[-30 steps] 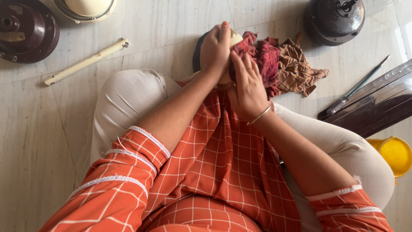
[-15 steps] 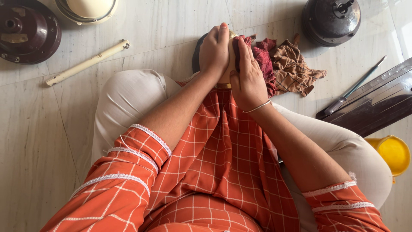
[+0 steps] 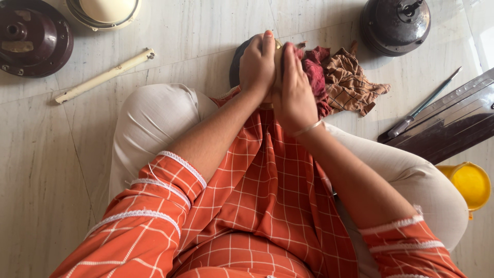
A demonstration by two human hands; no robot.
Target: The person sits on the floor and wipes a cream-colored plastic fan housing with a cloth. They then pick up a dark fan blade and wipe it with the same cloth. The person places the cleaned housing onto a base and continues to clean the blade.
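1. Our left hand [image 3: 257, 64] is wrapped around a cream round part [image 3: 278, 49] with a dark rim, held over the floor [image 3: 46, 170] just past our knees; most of it is hidden by our hands.
2. Our right hand [image 3: 294, 92] lies flat against that part, fingers long, pressing the maroon rag [image 3: 315, 74] to it.
3. The part rests on its edge, we judge; a hard rub could roll it out of our left hand onto the stone floor.
4. The rag trails into a brown rag [image 3: 355, 80] beside it; a loose fold could snag and drag that one along.
5. Toward the floor's right edge lie a screwdriver [image 3: 419, 108] and dark blades [image 3: 447, 126], near our right elbow's sweep, with a yellow cup [image 3: 469, 184] behind.
6. A dark motor [image 3: 395, 23] sits far right; a cream rod [image 3: 103, 76], maroon cover [image 3: 31, 37] and cream dome [image 3: 103, 10] sit far left, well apart.
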